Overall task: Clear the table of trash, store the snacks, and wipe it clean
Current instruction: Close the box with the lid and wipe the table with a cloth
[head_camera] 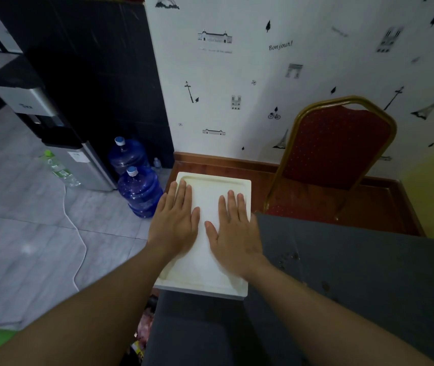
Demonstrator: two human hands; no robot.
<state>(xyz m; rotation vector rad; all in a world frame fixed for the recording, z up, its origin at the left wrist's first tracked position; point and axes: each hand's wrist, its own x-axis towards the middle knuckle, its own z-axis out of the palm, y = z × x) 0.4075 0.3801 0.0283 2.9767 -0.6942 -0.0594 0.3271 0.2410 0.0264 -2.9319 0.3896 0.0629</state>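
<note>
Two bare forearms reached in from the bottom edge, converging on a white rectangular foam box lid (212,191) with a raised rim, which serves here as the landmark. The left hand (175,220) lay flat on the lid's left half, palm down, fingers extended and close together, thumb angled inward; its outer fingers reached to the lid's left rim. The right hand (233,231) lay flat on the lid's right half in the same way, fingers straight and pointing to the lid's far edge, thumb splayed toward the left hand. Neither hand gripped anything; both were spread open and pressed on the lid's surface, a bare strip of lid between them.

Just right of the lid, touching its right edge, stood a dark grey flat tabletop (369,273) with a few small droplets or crumbs (289,257) on it near the right wrist. Beyond the lid to the right stood a red padded chair with a gold metal frame (337,146). Left of the lid, two blue plastic water jugs (139,191) stood on the tiled floor, with a silver water dispenser (78,154) farther left. Below the lid's near edge, some colourful wrappers (143,328) showed, too blurred to identify.
</note>
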